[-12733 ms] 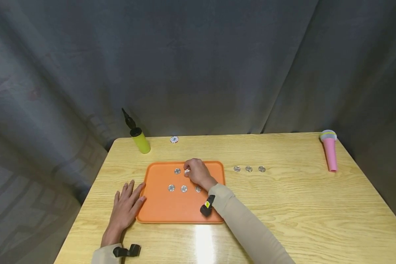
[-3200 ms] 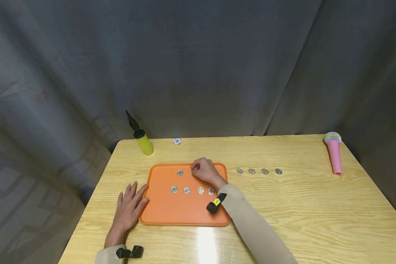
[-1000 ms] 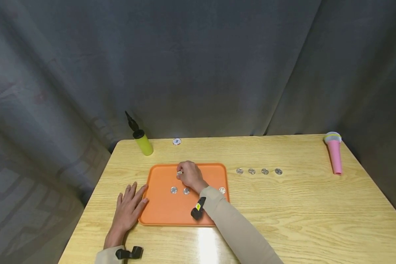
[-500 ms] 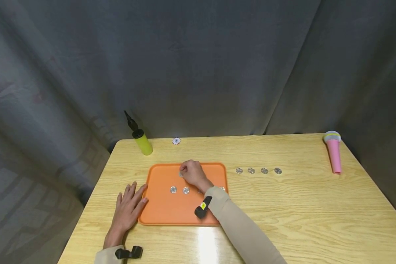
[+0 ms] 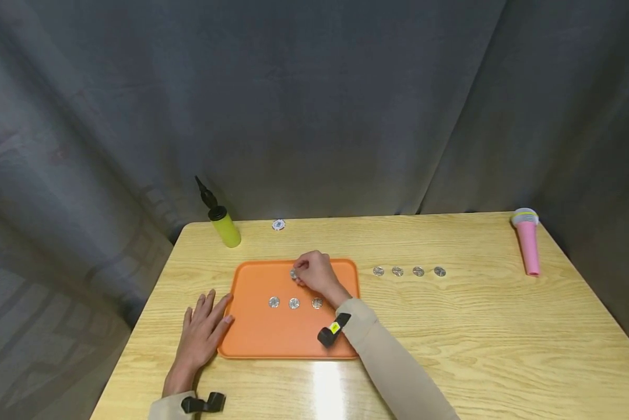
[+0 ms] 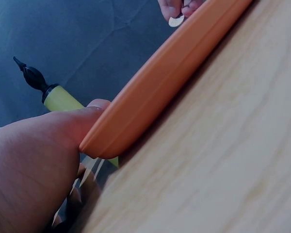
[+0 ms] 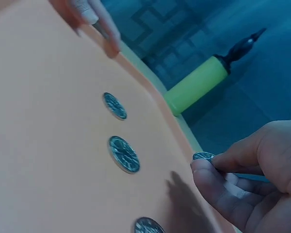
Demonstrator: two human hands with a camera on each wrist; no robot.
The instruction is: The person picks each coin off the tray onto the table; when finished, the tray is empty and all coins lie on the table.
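My right hand (image 5: 316,273) pinches a silver coin (image 7: 203,156) between thumb and fingertips, raised over the far part of the orange tray (image 5: 262,338); its shadow falls on the tray in the right wrist view. On the tray, nearer to me, a left coin (image 5: 274,302), a middle coin (image 5: 294,303) and a right coin (image 5: 316,303) lie in a row. My right wrist and sleeve cover the tray's right side. My left hand (image 5: 197,332) rests at the tray's left edge, fingers spread and straight, thumb against the rim.
Several more coins (image 5: 397,272) lie in a row on the wooden table (image 5: 482,338) right of the tray. At the back stand a yellow-green hand pump (image 5: 225,228) and a poker chip (image 5: 278,224). A pink toy microphone (image 5: 527,245) lies at the far right.
Over the last half second my right hand lifted the coin from the tray's back left and moved right. Since the oldest frame, the row on the table gained a coin. My left hand stays put.
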